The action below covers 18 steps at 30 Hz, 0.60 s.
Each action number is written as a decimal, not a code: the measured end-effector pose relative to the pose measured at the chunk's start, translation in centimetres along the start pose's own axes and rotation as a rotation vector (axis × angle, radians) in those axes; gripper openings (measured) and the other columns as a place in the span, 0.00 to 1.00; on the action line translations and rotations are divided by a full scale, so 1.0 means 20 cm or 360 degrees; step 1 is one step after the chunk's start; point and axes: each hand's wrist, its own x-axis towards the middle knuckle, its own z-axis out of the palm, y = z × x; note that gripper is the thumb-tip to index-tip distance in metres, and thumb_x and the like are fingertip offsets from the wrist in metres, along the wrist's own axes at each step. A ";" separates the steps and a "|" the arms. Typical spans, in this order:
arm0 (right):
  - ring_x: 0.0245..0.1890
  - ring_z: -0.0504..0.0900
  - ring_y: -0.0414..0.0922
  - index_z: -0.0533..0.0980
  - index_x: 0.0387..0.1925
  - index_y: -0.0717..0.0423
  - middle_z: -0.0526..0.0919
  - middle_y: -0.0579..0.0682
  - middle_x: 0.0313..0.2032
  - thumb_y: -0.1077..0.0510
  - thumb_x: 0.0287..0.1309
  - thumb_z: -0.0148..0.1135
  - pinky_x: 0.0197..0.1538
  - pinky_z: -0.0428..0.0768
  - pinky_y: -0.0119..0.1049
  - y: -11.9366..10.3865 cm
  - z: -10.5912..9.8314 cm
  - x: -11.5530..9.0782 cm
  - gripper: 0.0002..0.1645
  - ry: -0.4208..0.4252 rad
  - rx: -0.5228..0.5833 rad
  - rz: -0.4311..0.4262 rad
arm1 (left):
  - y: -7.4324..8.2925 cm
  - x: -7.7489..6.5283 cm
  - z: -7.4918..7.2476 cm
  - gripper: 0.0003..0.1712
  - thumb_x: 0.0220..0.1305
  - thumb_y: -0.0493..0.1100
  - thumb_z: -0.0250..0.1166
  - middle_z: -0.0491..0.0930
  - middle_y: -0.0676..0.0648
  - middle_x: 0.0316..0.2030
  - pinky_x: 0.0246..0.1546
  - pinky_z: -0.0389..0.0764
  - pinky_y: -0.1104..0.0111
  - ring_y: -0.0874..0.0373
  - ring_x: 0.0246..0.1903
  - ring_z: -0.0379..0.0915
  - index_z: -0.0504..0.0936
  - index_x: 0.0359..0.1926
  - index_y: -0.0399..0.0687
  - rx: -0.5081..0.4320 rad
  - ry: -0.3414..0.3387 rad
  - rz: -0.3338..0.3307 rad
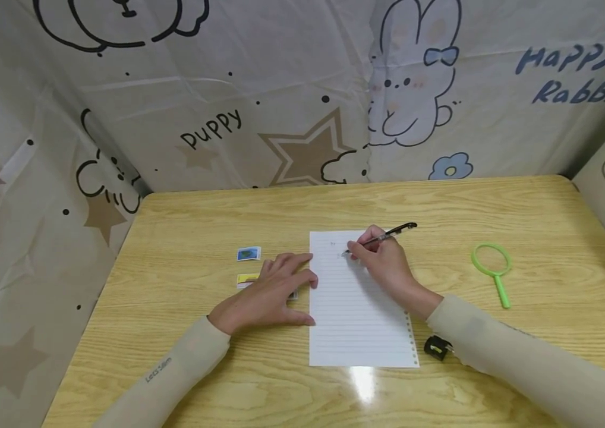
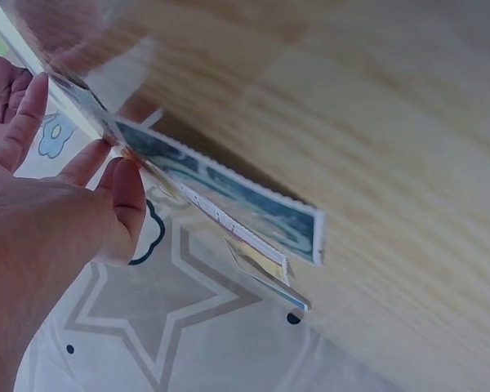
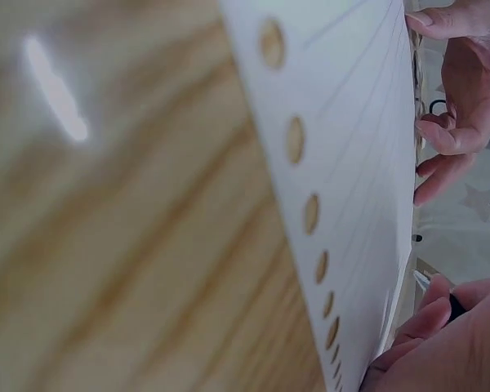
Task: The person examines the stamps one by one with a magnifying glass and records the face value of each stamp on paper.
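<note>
A lined sheet of paper (image 1: pixel 356 339) with punched holes down its right edge lies on the table. My right hand (image 1: pixel 390 267) pinches a dark pen (image 1: pixel 404 227), its tip on the upper part of the sheet beside small faint marks. In the right wrist view, the pen's pale tip (image 3: pixel 421 279) pokes out past the fingers. With fingers spread, my left hand (image 1: pixel 273 291) rests at the sheet's left edge. Around it lie a blue stamp (image 1: pixel 249 254), a yellow stamp (image 1: pixel 246 279) partly hidden by the hand, and a greenish stamp (image 2: pixel 237 196) nearer the left wrist camera.
To the right lies a green magnifying glass (image 1: pixel 502 291). A small black object (image 1: pixel 436 348) sits close to the right sleeve (image 1: pixel 490 339). Behind the wooden table (image 1: pixel 217 208) hangs a printed cloth (image 1: pixel 163 107), which also covers the sides.
</note>
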 end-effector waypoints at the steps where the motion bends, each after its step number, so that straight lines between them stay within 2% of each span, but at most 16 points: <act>1: 0.32 0.82 0.45 0.76 0.38 0.56 0.89 0.50 0.33 0.55 0.74 0.71 0.32 0.75 0.31 0.00 0.00 0.00 0.12 0.0004 0.0007 0.0010 | 0.00 0.00 0.00 0.35 0.61 0.63 0.82 0.60 0.38 0.81 0.65 0.61 0.43 0.37 0.77 0.54 0.80 0.60 0.54 0.0000 -0.0004 -0.0005; 8: 0.32 0.79 0.44 0.79 0.43 0.59 0.83 0.50 0.33 0.56 0.72 0.73 0.32 0.75 0.32 0.00 -0.01 0.00 0.11 0.0018 0.0074 -0.0006 | 0.00 0.00 0.00 0.33 0.61 0.63 0.82 0.61 0.37 0.80 0.66 0.61 0.43 0.36 0.77 0.55 0.80 0.59 0.54 0.0009 0.0006 0.0004; 12: 0.33 0.81 0.45 0.82 0.45 0.60 0.87 0.51 0.34 0.53 0.73 0.73 0.33 0.76 0.33 0.00 -0.03 0.00 0.13 -0.0008 0.0152 0.0015 | 0.00 0.00 0.00 0.29 0.64 0.61 0.81 0.63 0.38 0.80 0.66 0.61 0.45 0.38 0.77 0.55 0.81 0.57 0.54 0.0009 0.0025 -0.0002; 14: 0.36 0.84 0.45 0.83 0.48 0.61 0.90 0.51 0.36 0.51 0.76 0.69 0.37 0.78 0.32 0.00 -0.04 0.00 0.15 -0.0025 0.0222 0.0071 | 0.00 0.00 0.01 0.27 0.66 0.60 0.80 0.64 0.39 0.79 0.66 0.61 0.45 0.39 0.77 0.56 0.81 0.56 0.55 0.0009 0.0039 -0.0007; 18: 0.40 0.88 0.45 0.83 0.58 0.65 0.93 0.52 0.42 0.47 0.84 0.51 0.47 0.82 0.34 -0.01 -0.07 -0.01 0.26 -0.0080 0.0404 0.0203 | 0.01 0.01 0.01 0.23 0.69 0.58 0.78 0.65 0.39 0.79 0.66 0.62 0.46 0.40 0.76 0.57 0.82 0.56 0.55 0.0025 0.0055 -0.0018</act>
